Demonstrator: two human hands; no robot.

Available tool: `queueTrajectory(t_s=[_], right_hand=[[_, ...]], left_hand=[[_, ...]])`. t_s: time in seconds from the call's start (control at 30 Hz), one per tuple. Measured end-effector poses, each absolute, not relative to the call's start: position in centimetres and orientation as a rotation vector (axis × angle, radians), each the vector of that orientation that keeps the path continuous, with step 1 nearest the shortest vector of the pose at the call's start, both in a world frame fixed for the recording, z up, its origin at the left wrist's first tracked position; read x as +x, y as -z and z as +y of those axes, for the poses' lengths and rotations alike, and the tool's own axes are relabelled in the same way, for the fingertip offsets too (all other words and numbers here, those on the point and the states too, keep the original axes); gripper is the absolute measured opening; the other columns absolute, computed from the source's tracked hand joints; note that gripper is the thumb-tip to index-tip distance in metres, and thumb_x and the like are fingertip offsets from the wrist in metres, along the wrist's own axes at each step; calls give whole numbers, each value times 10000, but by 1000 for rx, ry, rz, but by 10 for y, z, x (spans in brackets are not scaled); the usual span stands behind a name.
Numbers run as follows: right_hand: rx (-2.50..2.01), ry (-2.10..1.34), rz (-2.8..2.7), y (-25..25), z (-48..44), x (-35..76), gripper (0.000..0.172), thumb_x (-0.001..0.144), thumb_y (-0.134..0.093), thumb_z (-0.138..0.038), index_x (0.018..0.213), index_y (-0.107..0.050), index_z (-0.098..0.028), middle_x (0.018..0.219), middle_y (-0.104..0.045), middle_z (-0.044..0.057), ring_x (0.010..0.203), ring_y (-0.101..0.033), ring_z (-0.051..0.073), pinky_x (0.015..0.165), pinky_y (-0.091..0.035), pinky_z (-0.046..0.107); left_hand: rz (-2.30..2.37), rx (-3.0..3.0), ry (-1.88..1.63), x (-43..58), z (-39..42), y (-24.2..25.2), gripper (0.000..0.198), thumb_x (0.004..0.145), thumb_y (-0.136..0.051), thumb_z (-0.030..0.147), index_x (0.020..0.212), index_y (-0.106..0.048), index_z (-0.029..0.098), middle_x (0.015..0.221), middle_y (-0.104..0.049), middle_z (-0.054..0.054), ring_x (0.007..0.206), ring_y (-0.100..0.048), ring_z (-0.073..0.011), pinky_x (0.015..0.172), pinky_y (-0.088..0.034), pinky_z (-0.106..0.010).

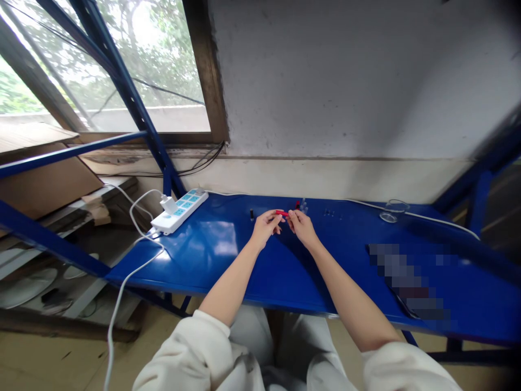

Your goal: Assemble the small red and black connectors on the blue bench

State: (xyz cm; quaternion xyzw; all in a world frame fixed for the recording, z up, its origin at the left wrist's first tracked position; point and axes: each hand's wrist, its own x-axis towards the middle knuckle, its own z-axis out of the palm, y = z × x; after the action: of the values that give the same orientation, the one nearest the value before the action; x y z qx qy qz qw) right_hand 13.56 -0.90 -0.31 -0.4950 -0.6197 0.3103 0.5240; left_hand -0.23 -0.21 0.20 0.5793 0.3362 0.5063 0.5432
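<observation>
Both hands meet above the middle of the blue table (285, 271). Between them is a slim red stick-shaped piece (282, 213), too small to name exactly. My left hand (266, 227) pinches its left end, and my right hand (302, 225) grips the right end with the fingers closed. Just behind my right hand stand a small red piece (297, 205) and some clear pieces (304, 206). To the left of my left hand, a small black cylinder with a pale lower end (251, 214) stands upright.
A white power strip (179, 213) with a plugged-in adapter lies at the table's left, its cable hanging over the edge. Several tiny clear pieces (329, 212) are right of my hands. Farther right are a clear round container (389, 216) and a blurred flat dark item (407, 282).
</observation>
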Motion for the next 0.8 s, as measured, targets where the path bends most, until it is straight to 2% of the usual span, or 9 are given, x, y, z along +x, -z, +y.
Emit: queueTrajectory(t_s=[0.2, 0.37, 0.53, 0.63, 0.73, 0.8], right_hand=[[-1199, -713, -1543, 6, -6, 138, 372, 795, -363, -548, 730, -477, -200, 536, -464, -39, 446, -426, 94, 470, -366, 222], [-1173, -729, -1615, 6, -6, 139, 262, 783, -435, -451, 840, -460, -197, 671, -533, -20, 471, -464, 86, 490, -387, 222], [-1315, -391, -1814, 3, -9, 142, 158, 757, -473, -326, 822, -508, -186, 845, -557, 33, 573, -492, 93, 560, -383, 227], [-1416, -259, -1928, 1, -10, 147, 103, 725, -490, -274, 772, -518, -187, 765, -546, 19, 592, -484, 106, 553, -354, 221], [-1530, -262, -1910, -1, -8, 156, 84, 702, -494, -247, 763, -517, -194, 637, -526, -15, 556, -475, 108, 530, -329, 212], [-1608, -277, -1848, -1, -6, 164, 84, 687, -501, -241, 753, -521, -194, 618, -537, -16, 558, -491, 109, 535, -331, 210]], left_hand=[[846, 1323, -1249, -2, -2, -4, 342, 722, -566, 415, 918, -577, 134, 745, -598, -22, 402, -472, -29, 368, -266, -165], [922, 1299, -1330, -2, 0, -2, 331, 717, -568, 423, 877, -571, 133, 687, -584, -4, 377, -447, -27, 365, -277, -170], [975, 1393, -1375, -1, 3, 5, 309, 708, -579, 409, 838, -569, 129, 665, -584, -1, 369, -432, -29, 387, -332, -178], [1056, 1433, -1465, -2, 4, 8, 302, 716, -568, 413, 834, -566, 135, 675, -585, -1, 373, -432, -30, 388, -335, -176], [1102, 1436, -1535, -4, 4, 7, 290, 733, -547, 416, 831, -558, 143, 678, -573, 4, 380, -434, -32, 395, -346, -175], [1119, 1435, -1544, -5, 4, 6, 287, 738, -539, 419, 823, -558, 145, 679, -567, 5, 381, -429, -31, 398, -353, -175]])
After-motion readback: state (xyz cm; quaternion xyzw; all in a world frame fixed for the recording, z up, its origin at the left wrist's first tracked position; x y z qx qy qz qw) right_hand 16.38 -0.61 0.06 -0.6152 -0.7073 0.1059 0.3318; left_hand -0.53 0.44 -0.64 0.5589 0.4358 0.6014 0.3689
